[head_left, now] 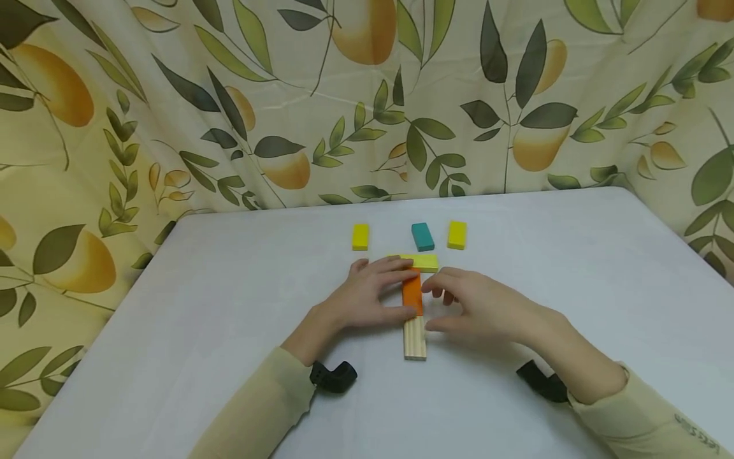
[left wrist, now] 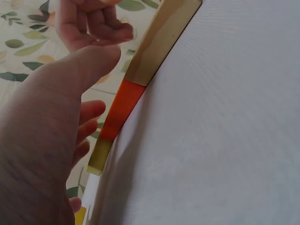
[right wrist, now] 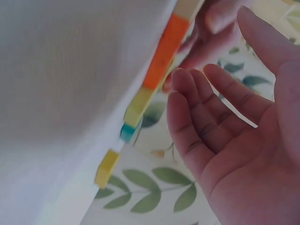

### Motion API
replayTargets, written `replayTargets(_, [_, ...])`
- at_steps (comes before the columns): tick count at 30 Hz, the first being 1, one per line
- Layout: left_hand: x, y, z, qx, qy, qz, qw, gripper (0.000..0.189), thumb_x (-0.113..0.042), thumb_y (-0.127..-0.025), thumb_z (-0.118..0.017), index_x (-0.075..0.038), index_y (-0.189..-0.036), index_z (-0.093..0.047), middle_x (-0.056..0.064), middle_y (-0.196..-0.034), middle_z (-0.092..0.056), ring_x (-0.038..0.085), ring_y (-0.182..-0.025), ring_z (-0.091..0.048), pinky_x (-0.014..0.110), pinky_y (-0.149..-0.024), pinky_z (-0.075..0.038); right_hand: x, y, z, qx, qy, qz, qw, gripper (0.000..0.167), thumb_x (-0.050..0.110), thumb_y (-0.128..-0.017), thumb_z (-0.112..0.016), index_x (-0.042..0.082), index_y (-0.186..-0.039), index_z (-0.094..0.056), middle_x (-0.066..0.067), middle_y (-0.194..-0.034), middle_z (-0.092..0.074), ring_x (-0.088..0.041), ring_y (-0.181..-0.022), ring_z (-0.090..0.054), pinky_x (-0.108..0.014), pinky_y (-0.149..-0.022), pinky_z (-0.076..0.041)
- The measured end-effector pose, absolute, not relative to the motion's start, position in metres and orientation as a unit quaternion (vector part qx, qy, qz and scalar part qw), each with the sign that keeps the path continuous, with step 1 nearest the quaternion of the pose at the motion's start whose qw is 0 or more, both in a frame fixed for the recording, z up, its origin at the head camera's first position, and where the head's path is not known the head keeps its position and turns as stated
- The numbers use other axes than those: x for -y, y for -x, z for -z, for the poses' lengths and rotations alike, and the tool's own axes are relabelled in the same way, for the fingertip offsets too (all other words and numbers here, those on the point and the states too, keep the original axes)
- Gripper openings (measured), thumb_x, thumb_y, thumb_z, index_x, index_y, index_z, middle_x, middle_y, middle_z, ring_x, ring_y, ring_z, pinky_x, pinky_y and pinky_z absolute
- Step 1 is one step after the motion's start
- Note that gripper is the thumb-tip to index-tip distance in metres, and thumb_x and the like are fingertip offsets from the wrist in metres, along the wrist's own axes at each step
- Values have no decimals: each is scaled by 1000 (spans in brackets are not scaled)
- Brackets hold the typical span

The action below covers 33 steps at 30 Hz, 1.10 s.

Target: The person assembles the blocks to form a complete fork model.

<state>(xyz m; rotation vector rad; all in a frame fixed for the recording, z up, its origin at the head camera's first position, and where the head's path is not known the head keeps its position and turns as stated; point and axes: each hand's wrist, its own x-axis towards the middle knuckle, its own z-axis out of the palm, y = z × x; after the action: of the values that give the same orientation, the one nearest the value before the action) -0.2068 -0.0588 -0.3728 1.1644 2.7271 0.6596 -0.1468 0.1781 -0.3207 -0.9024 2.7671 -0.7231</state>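
Note:
On the table a plain wooden block, an orange block and a yellow-green block lie end to end in a T shape, the yellow-green one crosswise at the far end. My left hand reaches over the orange block from the left, fingers extended, fingertips on or just above its far end and thumb near its join with the wooden block. To the right of the orange block, my right hand has its fingers loosely bent and holds nothing. In the right wrist view a gap shows between the right fingers and the blocks.
Farther back lie a yellow block, a teal block and a second yellow block. The white table meets a leaf-and-fruit patterned cloth behind. Black wrist devices sit at both cuffs.

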Motion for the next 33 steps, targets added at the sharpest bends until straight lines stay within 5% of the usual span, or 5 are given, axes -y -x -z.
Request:
replayTargets(15, [57, 204, 372, -909, -373, -171, 69, 77, -67, -86, -64, -31, -152, -48, -10, -158, -39, 12, -147, -26, 62, -115, -10, -208, 184, 316, -931, 255, 260, 20, 45, 26, -88, -81, -1, -121, -65, -8, -107, -67, -22, -95, -60, -43, -82, -54])
replayTargets(33, [57, 199, 368, -906, -376, -180, 77, 76, -64, -87, -65, -30, -152, -49, -10, -158, -39, 10, -147, -25, 59, -117, -7, -222, 234, 320, -943, 183, 279, 15, 51, 21, -90, -75, -3, -133, -58, -25, -138, -49, -46, -124, -47, -62, -101, -41])
